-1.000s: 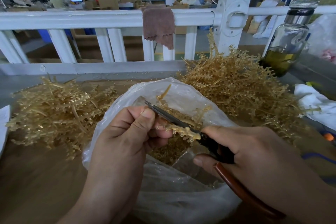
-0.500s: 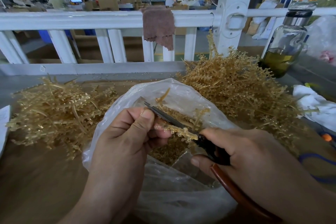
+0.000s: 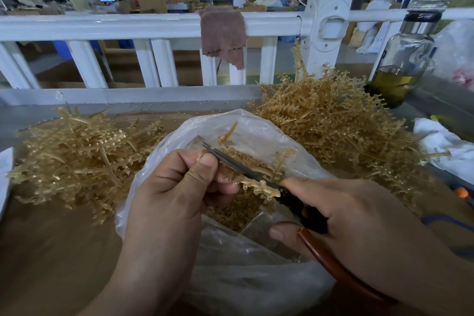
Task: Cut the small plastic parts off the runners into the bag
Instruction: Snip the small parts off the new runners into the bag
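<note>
My left hand (image 3: 177, 187) pinches one end of a short amber runner (image 3: 259, 185) that still carries small clear parts, held over the open mouth of a clear plastic bag (image 3: 256, 131). In my right hand (image 3: 359, 215) are scissors (image 3: 238, 165) with dark blades and red-brown handles. Their blades lie along the runner's upper side, the tips just past my left thumb. Cut amber parts (image 3: 236, 213) lie heaped inside the bag.
A pile of amber runners (image 3: 77, 156) lies left of the bag and a taller pile (image 3: 333, 120) right of it. A white railing (image 3: 143, 25) with a brown cloth (image 3: 223, 33) stands behind. A glass bottle (image 3: 402, 59) and white rags (image 3: 441, 146) sit at the right.
The runner and scissors have stayed over the bag; both hands shifted only slightly, the right hand edging a little left with the scissors.
</note>
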